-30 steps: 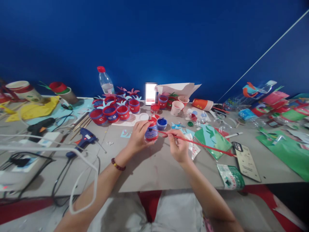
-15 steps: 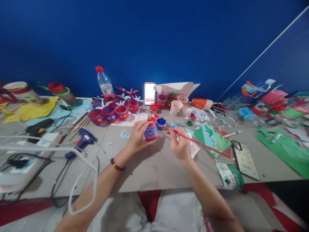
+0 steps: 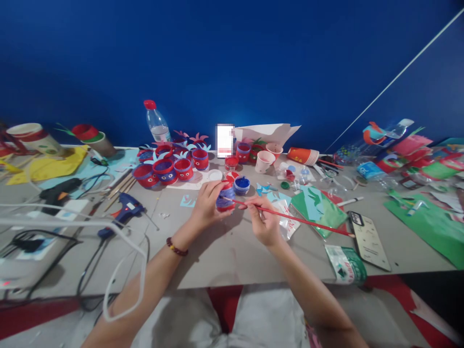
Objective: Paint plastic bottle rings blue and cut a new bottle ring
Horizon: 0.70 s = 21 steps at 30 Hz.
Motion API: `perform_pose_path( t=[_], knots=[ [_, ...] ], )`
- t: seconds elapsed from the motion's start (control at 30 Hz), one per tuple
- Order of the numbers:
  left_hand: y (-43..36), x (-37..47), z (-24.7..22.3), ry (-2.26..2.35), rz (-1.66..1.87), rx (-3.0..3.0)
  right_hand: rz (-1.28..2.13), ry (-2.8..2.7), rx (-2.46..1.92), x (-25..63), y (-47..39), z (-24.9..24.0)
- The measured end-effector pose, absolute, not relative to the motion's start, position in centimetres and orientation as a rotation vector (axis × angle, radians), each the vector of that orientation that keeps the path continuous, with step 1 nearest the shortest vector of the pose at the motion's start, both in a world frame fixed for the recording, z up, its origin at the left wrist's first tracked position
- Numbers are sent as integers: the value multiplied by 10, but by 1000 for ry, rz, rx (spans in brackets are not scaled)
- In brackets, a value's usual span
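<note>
My left hand (image 3: 209, 205) is closed around a small red cup (image 3: 226, 203) with a blue-purple painted band, held by its top and bottom edges. Pinched in my right hand (image 3: 264, 220) is a long red paintbrush (image 3: 300, 220), its tip against the cup's blue band. Just behind the cup stands an open jar of blue paint (image 3: 241, 184). A jar of red paint (image 3: 231, 163) sits farther back. Several finished-looking red and blue cups (image 3: 165, 170) with stuck-on eyes and paper leaves stand to the back left.
To the left are a blue glue gun (image 3: 127, 209), a white power strip (image 3: 47, 237) and a looping white cable. White paper cups (image 3: 265, 161) stand behind. A phone (image 3: 370, 241), green paper (image 3: 427, 224) and plastic bottles lie to the right.
The brush tip has moved left from beside the blue paint jar onto the cup's band. My right hand has shifted slightly left and down; the left hand stays nearly still.
</note>
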<state>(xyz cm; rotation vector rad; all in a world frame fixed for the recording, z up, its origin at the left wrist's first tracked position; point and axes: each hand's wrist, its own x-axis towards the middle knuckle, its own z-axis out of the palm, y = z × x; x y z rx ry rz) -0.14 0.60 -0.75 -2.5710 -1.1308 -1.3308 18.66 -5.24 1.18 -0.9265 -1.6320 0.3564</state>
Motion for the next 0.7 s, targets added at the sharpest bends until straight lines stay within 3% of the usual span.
perform_pose_path(
  t=[0.7],
  knots=[
    [3,1,-5,-1070,-1385,-2564,109,-1527,-1089,188,-51,26]
  ],
)
